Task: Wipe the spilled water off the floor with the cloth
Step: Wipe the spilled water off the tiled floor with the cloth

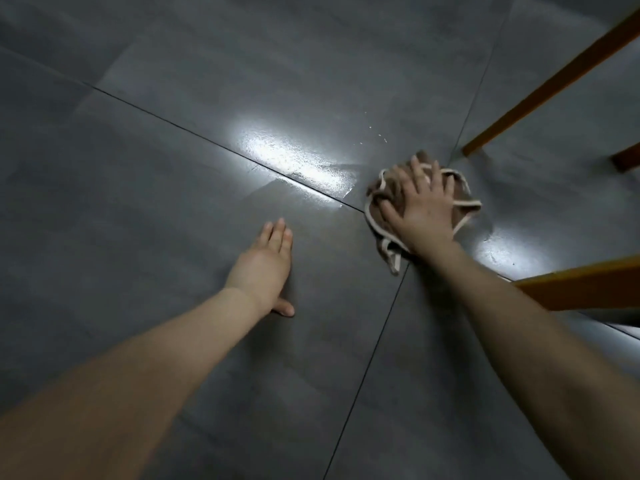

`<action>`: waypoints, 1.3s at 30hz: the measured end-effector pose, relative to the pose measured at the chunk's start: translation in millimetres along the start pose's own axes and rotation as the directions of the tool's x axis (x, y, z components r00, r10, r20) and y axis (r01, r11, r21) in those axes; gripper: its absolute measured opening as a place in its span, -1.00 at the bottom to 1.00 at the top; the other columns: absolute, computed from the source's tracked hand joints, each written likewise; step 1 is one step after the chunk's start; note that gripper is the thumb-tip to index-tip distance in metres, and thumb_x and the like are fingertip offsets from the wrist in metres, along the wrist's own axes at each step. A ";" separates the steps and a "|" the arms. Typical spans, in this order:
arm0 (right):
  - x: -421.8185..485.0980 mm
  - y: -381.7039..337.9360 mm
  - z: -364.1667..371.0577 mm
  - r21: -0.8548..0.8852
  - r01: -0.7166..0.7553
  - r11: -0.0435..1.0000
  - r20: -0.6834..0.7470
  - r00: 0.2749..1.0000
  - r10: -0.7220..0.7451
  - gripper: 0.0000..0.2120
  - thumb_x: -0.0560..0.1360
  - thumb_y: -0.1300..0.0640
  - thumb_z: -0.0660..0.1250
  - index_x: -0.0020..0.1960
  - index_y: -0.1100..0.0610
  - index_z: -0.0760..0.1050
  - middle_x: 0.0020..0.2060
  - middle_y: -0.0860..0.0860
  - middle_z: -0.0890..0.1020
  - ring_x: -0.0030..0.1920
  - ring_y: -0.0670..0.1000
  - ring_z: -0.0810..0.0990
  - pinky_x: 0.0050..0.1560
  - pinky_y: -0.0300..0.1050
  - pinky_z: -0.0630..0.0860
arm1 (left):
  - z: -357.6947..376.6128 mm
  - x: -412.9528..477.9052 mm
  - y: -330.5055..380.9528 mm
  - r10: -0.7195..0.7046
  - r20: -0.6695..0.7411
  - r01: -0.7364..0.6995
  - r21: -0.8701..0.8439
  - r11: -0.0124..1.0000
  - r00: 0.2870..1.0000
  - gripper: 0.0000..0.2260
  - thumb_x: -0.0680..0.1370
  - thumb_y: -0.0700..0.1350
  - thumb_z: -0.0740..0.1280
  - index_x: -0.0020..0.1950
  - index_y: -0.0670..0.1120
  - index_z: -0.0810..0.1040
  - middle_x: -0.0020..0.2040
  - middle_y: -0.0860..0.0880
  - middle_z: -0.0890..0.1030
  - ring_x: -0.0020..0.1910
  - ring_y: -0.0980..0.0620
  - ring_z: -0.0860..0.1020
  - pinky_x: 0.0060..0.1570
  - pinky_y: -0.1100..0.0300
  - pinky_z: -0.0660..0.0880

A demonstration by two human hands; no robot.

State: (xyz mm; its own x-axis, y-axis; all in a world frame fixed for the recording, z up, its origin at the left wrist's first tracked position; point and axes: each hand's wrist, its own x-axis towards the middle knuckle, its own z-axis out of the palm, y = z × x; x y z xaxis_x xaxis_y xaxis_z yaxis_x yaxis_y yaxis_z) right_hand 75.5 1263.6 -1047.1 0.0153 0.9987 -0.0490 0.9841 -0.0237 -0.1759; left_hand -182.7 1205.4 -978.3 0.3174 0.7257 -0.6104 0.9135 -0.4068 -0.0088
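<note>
A crumpled brown cloth (462, 197) with a pale trim lies on the dark grey tiled floor (138, 202), right of centre. My right hand (420, 206) presses flat on top of it, fingers spread over the fabric. Just left of the cloth, a wet film of water (298, 161) shines under a light reflection along a tile joint. A few small droplets (372, 133) sit beyond it. My left hand (268, 268) rests palm down on the dry floor, fingers together, holding nothing.
Orange-brown wooden furniture legs (554, 84) slant across the upper right, with another wooden bar (588, 289) at the right edge near my right forearm. A second glossy wet patch (498, 251) lies right of the cloth. Dark tile joints cross beneath the cloth.
</note>
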 end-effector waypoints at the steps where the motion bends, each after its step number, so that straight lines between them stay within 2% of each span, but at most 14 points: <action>1: 19.6 2.3 -1.6 -0.011 -0.020 1.000 0.013 1.000 0.020 -0.29 0.40 -0.33 -0.01 0.45 -0.01 0.30 0.50 0.10 0.24 0.49 0.32 0.09 0.42 0.34 -0.01 | -0.2 -0.2 -0.2 0.001 0.001 -0.001 0.006 1.000 1.000 0.13 0.27 0.22 0.45 0.48 -0.28 -0.21 0.53 -0.23 -0.21 0.53 -0.15 -0.14 0.48 0.12 0.06; 4: 78.2 4.8 -8.4 -0.043 -0.006 0.999 0.062 0.998 0.009 -0.27 0.44 -0.35 -0.06 0.51 -0.01 0.18 0.54 0.11 0.11 0.51 0.32 -0.03 0.45 0.36 -0.08 | 0.8 0.2 0.0 0.008 -0.011 -0.007 0.037 0.999 1.000 0.12 0.28 0.23 0.42 0.48 -0.28 -0.22 0.53 -0.24 -0.21 0.53 -0.15 -0.14 0.48 0.13 0.02; 7: 119.4 -9.9 -7.9 -0.062 -0.104 0.993 0.079 0.991 0.109 -0.35 0.55 -0.28 0.03 0.54 0.00 0.06 0.56 0.12 0.01 0.51 0.35 -0.11 0.43 0.37 -0.14 | 4.9 3.9 2.1 0.000 -0.008 0.000 0.099 0.995 1.000 0.13 0.29 0.26 0.39 0.47 -0.30 -0.24 0.52 -0.26 -0.22 0.53 -0.17 -0.15 0.49 0.12 -0.02; 9: 119.5 -37.3 -2.1 -0.063 -0.054 0.997 0.085 0.995 0.059 -0.36 0.55 -0.26 0.06 0.54 -0.01 0.07 0.56 0.12 0.03 0.51 0.36 -0.10 0.44 0.35 -0.14 | 6.5 7.4 2.4 -0.014 -0.001 0.014 0.101 0.995 1.000 0.14 0.28 0.26 0.40 0.46 -0.31 -0.26 0.52 -0.27 -0.23 0.53 -0.18 -0.15 0.49 0.11 -0.03; 12: 73.2 -77.3 8.7 -0.039 0.244 0.969 0.106 0.965 -0.239 -0.36 0.49 -0.28 0.02 0.51 -0.05 0.18 0.54 0.09 0.13 0.51 0.33 -0.03 0.44 0.31 -0.10 | 7.0 8.8 3.3 -0.018 0.013 0.017 0.106 0.994 1.000 0.16 0.26 0.26 0.41 0.46 -0.32 -0.25 0.51 -0.28 -0.22 0.53 -0.20 -0.14 0.51 0.09 -0.05; 15: 1.4 -72.0 7.6 0.024 0.374 0.927 0.070 0.924 -0.375 -0.37 0.47 -0.27 0.04 0.48 -0.06 0.25 0.51 0.08 0.24 0.51 0.30 0.06 0.44 0.32 -0.02 | 5.8 7.0 3.4 -0.025 0.016 0.023 0.077 0.997 1.000 0.15 0.27 0.24 0.42 0.46 -0.31 -0.24 0.52 -0.26 -0.22 0.53 -0.18 -0.14 0.50 0.12 -0.07; 21: -146.6 -60.1 16.3 0.001 0.398 0.917 0.071 0.915 -0.397 -0.35 0.43 -0.23 0.21 0.47 -0.05 0.25 0.49 0.11 0.27 0.50 0.32 0.08 0.43 0.35 0.01 | 1.8 1.7 2.3 -0.017 0.017 0.017 -0.018 1.000 1.000 0.15 0.25 0.19 0.47 0.47 -0.30 -0.22 0.52 -0.27 -0.21 0.53 -0.18 -0.13 0.51 0.11 -0.04; 25: -183.5 -67.3 17.6 -0.004 0.361 0.932 0.066 0.930 -0.360 -0.36 0.43 -0.23 0.21 0.46 -0.04 0.25 0.48 0.13 0.28 0.49 0.32 0.09 0.43 0.34 0.01 | 1.1 -2.6 1.4 -0.004 -0.043 0.002 -0.043 0.999 0.999 0.14 0.25 0.20 0.48 0.48 -0.30 -0.18 0.53 -0.25 -0.16 0.53 -0.17 -0.11 0.49 0.12 -0.04; 29: -190.6 -71.8 15.6 -0.036 0.349 0.936 0.099 0.934 -0.345 -0.38 0.44 -0.23 0.15 0.45 -0.02 0.27 0.47 0.12 0.31 0.49 0.30 0.12 0.42 0.32 0.03 | -5.4 -22.2 -4.7 0.078 -0.114 -0.083 -0.047 0.995 0.990 0.07 0.27 0.23 0.46 0.49 -0.25 -0.08 0.54 -0.20 -0.01 0.53 -0.11 0.00 0.47 0.10 0.09; 32: -187.4 -71.1 16.5 -0.055 0.268 0.962 0.078 0.962 -0.263 -0.37 0.45 -0.24 0.09 0.46 -0.03 0.27 0.47 0.10 0.31 0.50 0.27 0.12 0.44 0.29 0.03 | -16.4 -68.0 -30.5 0.116 -0.358 -0.154 -0.080 0.985 0.927 -0.20 0.39 0.18 0.38 0.45 -0.22 0.16 0.47 -0.17 0.26 0.46 -0.11 0.22 0.40 0.05 0.24; 34: -185.6 -90.3 15.1 -0.004 -0.006 1.000 0.038 0.999 0.006 -0.35 0.43 -0.26 0.05 0.44 -0.01 0.32 0.47 0.11 0.32 0.49 0.30 0.13 0.43 0.33 0.03 | -15.7 -116.5 -67.7 0.033 -0.559 -0.149 -0.164 0.975 0.828 -0.49 0.44 0.08 0.36 0.29 -0.18 0.43 0.26 -0.20 0.52 0.27 -0.18 0.45 0.23 0.02 0.37; 36: -186.3 -134.1 19.7 0.066 -0.271 0.960 0.019 0.963 0.270 -0.31 0.41 -0.28 -0.01 0.45 0.01 0.32 0.48 0.14 0.28 0.49 0.35 0.08 0.42 0.36 -0.01 | -3.8 -162.0 -113.7 -0.077 -0.689 -0.108 -0.221 0.969 0.721 -0.72 0.44 0.00 0.31 0.01 -0.16 0.60 -0.05 -0.20 0.65 -0.01 -0.22 0.58 -0.06 0.03 0.47; 37: -194.8 -167.1 25.6 0.078 -0.281 0.957 0.033 0.960 0.279 -0.30 0.41 -0.29 -0.01 0.44 0.01 0.33 0.49 0.16 0.27 0.48 0.38 0.07 0.41 0.38 -0.01 | 7.3 -185.4 -137.6 -0.150 -0.705 -0.063 -0.266 0.962 0.693 -0.77 0.43 -0.02 0.28 -0.11 -0.16 0.61 -0.17 -0.19 0.64 -0.12 -0.21 0.59 -0.18 0.07 0.44; 39: -229.8 -239.8 43.6 0.096 -0.040 0.995 0.046 0.998 0.035 -0.36 0.40 -0.26 0.09 0.39 0.01 0.39 0.47 0.15 0.30 0.47 0.39 0.09 0.39 0.41 0.08 | 34.7 -223.9 -177.0 -0.321 -0.669 0.050 -0.391 0.919 0.670 -0.80 0.45 -0.05 0.29 -0.18 -0.17 0.61 -0.24 -0.20 0.63 -0.20 -0.21 0.59 -0.27 0.11 0.38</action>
State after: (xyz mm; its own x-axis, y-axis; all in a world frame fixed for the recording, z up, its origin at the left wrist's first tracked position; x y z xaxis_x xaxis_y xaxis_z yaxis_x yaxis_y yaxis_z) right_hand -171.7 1037.8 -1036.5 0.0419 0.9940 -0.1007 0.9612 -0.0676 -0.2673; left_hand -424.3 1095.6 -867.5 0.0897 0.9883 0.1233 0.9549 -0.1206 0.2715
